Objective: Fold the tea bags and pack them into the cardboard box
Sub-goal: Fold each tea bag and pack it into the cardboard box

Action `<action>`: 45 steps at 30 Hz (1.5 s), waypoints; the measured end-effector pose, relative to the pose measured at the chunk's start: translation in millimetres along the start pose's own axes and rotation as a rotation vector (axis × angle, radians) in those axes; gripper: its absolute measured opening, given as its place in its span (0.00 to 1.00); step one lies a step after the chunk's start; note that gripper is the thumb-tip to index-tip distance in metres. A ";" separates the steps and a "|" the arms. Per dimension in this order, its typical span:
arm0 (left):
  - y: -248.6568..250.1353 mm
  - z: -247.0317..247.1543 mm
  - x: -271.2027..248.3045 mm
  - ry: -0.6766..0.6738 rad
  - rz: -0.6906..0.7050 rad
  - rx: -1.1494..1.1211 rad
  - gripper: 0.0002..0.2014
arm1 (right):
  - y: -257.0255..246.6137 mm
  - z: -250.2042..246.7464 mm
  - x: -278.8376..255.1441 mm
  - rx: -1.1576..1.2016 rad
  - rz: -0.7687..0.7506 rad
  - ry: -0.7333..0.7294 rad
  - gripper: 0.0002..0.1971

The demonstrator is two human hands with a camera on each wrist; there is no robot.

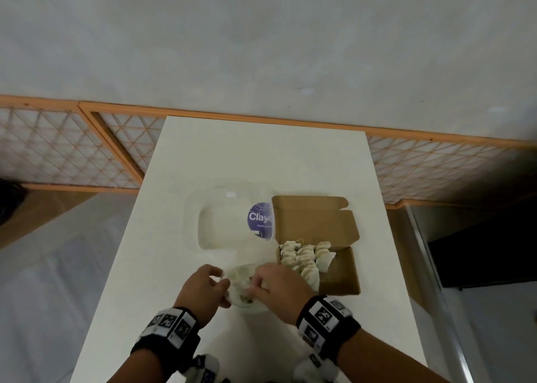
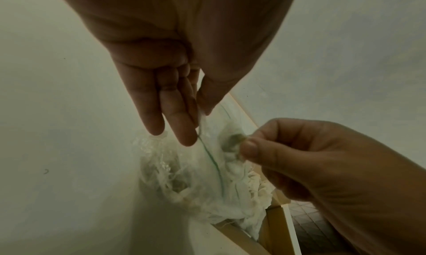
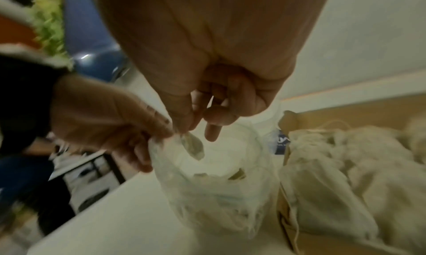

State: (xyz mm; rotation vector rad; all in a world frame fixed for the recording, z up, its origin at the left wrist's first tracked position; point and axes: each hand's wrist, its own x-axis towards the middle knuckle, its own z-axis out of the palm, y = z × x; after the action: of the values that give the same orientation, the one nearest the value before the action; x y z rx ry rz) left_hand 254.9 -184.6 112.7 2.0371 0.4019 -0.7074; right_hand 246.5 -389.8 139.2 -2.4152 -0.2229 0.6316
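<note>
A crumpled clear plastic bag (image 1: 242,278) of loose tea bags lies on the white table just left of the open cardboard box (image 1: 341,269). Several folded tea bags (image 1: 302,256) stand in rows inside the box. My left hand (image 2: 201,117) pinches the bag's rim between thumb and forefinger and holds its mouth up. My right hand (image 3: 193,132) is at the bag's mouth and pinches one tea bag (image 3: 192,146) by its top. In the left wrist view that tea bag (image 2: 231,140) shows at the right hand's fingertips. Both hands (image 1: 223,281) (image 1: 257,284) meet over the bag.
A clear plastic container (image 1: 223,217) with a purple label (image 1: 260,220) lies behind the bag, against the box's raised lid (image 1: 313,217). The table's edges (image 1: 374,208) drop to the floor on either side. An orange-framed lattice panel (image 1: 72,147) runs behind the table.
</note>
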 end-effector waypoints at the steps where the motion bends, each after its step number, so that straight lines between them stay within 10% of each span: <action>1: -0.5 0.0 0.5 -0.009 -0.001 0.016 0.09 | 3.2 -2.6 -1.4 0.051 0.014 0.000 0.07; 10: 6.7 -18.5 -16.4 -0.012 0.072 0.210 0.20 | 1.7 -33.9 -15.9 0.489 0.101 0.072 0.07; 16: 41.7 -35.9 -38.6 0.055 0.228 0.009 0.10 | -8.4 -59.3 -33.3 0.812 0.063 0.007 0.10; 23: 90.9 -34.1 -71.7 -0.285 0.421 -0.346 0.12 | -22.2 -72.3 -42.5 0.831 -0.048 0.031 0.05; 32: 89.1 -29.4 -67.6 -0.166 0.383 -0.405 0.03 | -28.1 -74.7 -50.3 0.915 -0.022 0.033 0.10; 45: 86.7 -24.4 -70.4 -0.147 0.347 -0.527 0.31 | -41.0 -70.0 -45.4 0.669 -0.141 0.147 0.04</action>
State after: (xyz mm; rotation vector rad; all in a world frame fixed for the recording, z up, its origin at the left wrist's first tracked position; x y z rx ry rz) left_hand 253.9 -210.4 224.1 1.4931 0.1216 -0.4701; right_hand 241.1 -408.4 230.2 -1.7714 -0.0959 0.3799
